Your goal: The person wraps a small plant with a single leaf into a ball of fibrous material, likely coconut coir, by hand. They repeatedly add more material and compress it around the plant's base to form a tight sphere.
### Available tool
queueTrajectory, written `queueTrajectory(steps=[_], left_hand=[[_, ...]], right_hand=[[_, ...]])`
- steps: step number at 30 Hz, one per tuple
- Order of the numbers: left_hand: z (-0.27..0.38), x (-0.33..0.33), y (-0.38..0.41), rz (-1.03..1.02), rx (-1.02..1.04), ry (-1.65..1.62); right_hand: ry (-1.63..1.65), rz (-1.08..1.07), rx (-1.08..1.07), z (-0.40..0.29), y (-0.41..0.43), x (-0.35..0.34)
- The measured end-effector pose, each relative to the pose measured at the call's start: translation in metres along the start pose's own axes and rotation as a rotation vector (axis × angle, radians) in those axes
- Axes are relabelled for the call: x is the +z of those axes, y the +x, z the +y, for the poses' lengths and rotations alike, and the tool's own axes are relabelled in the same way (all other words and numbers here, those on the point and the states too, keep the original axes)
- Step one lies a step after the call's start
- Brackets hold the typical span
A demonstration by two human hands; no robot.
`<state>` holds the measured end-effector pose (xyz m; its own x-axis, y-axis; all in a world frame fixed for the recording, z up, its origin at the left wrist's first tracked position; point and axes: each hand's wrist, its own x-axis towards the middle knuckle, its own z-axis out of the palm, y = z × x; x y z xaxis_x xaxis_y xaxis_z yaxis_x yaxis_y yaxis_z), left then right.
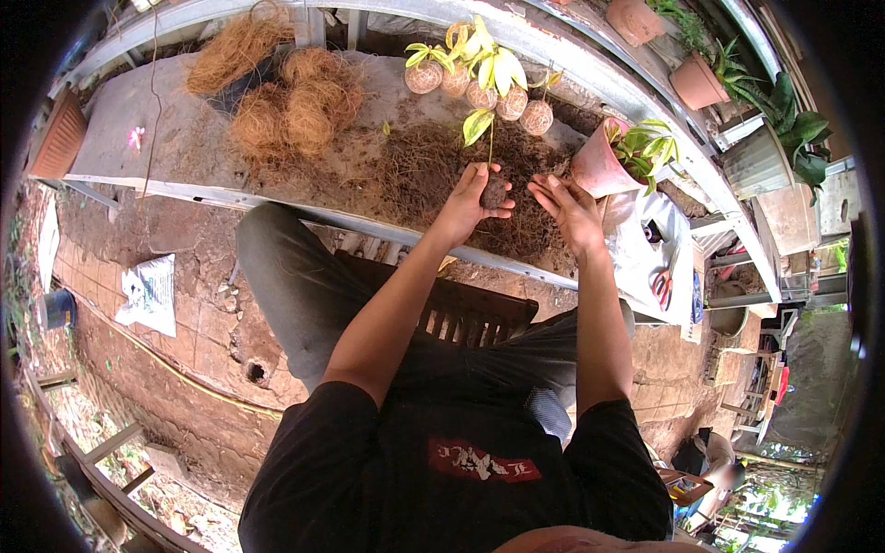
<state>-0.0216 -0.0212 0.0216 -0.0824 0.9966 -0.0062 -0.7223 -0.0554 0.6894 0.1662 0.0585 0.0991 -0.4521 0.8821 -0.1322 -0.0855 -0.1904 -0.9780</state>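
My left hand (471, 202) is closed around a dark ball of soil (494, 192). A thin stem with a yellow-green variegated leaf (478, 126) rises from that ball. Just to its right, my right hand (568, 207) hovers with fingertips drawn close together; whether a pinch of something sits between them is too small to tell. Beneath both hands, loose dark soil mixed with fibres (442, 173) is spread over the bench top. Several round, fibre-wrapped root balls (511, 104) stand in a row behind, some with leafy cuttings growing from them.
Coconut-fibre clumps (297, 104) lie at the bench's left, partly over a dark pot. At right are a pink pot (603, 160) with cuttings, a white plastic bag (639, 221) and red-handled scissors (662, 287). A metal rail (574, 62) runs behind. Another person (719, 456) is at lower right.
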Motion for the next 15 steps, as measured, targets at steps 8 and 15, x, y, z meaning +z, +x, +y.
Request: queueTrajectory(steps=[8, 15], left_hand=[[0.0, 0.001, 0.0, -0.018, -0.015, -0.04], [-0.001, -0.002, 0.001, -0.043, 0.005, -0.03]], right_hand=[[-0.367, 0.093, -0.169, 0.014, 0.002, 0.004], [-0.664, -0.03, -0.24, 0.008, -0.012, 0.033]])
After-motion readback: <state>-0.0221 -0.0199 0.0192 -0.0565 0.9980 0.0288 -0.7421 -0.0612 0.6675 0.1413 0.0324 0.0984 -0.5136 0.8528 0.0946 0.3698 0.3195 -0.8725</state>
